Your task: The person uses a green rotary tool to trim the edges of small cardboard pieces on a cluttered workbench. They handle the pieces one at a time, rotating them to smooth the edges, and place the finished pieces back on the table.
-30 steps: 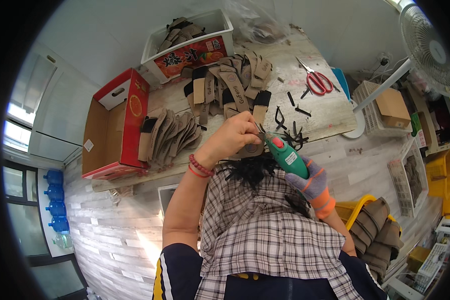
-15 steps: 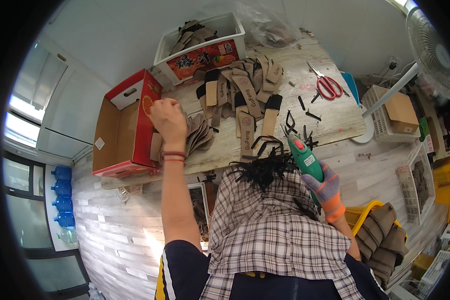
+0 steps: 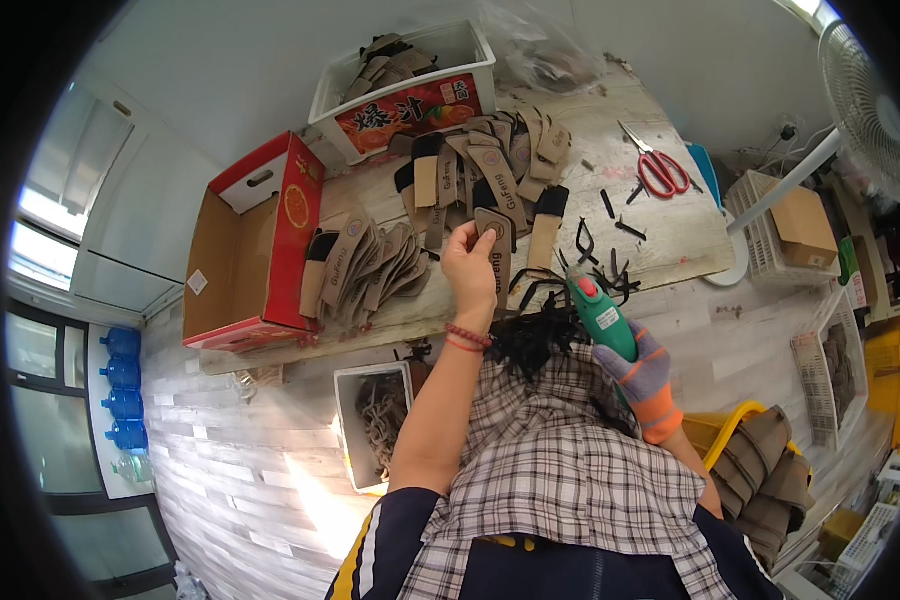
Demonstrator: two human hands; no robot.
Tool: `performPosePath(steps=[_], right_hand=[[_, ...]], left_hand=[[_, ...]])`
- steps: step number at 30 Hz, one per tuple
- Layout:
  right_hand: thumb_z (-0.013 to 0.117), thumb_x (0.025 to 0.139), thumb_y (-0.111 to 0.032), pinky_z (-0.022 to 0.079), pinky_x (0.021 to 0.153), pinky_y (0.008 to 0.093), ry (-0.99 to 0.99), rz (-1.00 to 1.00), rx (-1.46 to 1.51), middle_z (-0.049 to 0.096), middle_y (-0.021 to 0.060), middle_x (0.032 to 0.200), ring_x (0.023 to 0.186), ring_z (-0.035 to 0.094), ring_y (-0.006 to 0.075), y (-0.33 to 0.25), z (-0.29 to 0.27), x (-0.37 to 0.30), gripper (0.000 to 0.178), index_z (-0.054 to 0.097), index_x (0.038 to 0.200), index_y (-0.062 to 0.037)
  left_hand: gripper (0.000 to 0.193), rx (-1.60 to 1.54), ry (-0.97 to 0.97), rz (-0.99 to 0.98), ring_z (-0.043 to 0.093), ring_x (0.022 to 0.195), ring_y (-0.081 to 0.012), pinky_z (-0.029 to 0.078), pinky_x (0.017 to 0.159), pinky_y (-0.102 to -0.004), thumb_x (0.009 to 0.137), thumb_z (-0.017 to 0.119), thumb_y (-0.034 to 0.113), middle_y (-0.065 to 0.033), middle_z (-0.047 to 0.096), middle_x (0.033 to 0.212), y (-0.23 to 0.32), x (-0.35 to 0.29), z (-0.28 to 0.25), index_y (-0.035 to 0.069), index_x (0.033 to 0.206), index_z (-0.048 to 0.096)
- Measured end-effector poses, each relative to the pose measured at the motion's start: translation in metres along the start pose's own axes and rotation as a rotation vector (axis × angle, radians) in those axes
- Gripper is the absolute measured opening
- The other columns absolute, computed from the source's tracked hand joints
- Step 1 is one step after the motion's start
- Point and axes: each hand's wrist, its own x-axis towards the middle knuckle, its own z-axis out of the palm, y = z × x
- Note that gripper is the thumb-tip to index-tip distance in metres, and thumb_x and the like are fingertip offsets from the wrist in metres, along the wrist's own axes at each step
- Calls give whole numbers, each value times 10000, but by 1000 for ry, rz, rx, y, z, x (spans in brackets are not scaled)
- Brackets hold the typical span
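Bare, my left hand [image 3: 472,265] pinches a tan fabric strap [image 3: 496,226] with dark print near its upper end, over the table's front part. My right hand [image 3: 642,372], in a grey and orange glove, is wrapped round a green handheld electric cutter [image 3: 605,318] with a red button; its tip points up and left toward the table. Black trimmed strips [image 3: 535,340] lie heaped on my checked apron [image 3: 560,470], just left of the cutter. Ahead of my left hand is a pile of similar straps [image 3: 470,160], and a fanned stack of straps [image 3: 355,270] sits to its left.
A red cardboard box [image 3: 295,225] stands at the table's left, a white bin [image 3: 460,50] of straps at the back. Red-handled scissors [image 3: 662,172] lie at the right among black scraps. Below the edge are a white crate [image 3: 350,400] and a yellow basket [image 3: 715,435].
My left hand has moved right from above the left-hand stack to the middle and now grips a strap. My right hand and the cutter have barely shifted.
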Motion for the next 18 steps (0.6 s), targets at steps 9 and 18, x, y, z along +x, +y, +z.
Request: performPosePath(steps=[9,18], right_hand=[[783,749,-197,485,721,228,1,-13,-13,648,54,951,823,579,79,1,6,2,531,554,1181,11],[765,763,-146,499,677,219,19,32,-24,642,41,918,790,579,73,-11,1,1,506,543,1188,13]], left_hand=[[60,-527,-47,-188,611,782,-128,497,682,-249,869,621,53,-54,654,888,30,-40,28,60,899,570],[45,-543,-52,-261,618,720,-128,511,664,-249,865,625,53,-56,661,859,17,-56,45,39,886,588]])
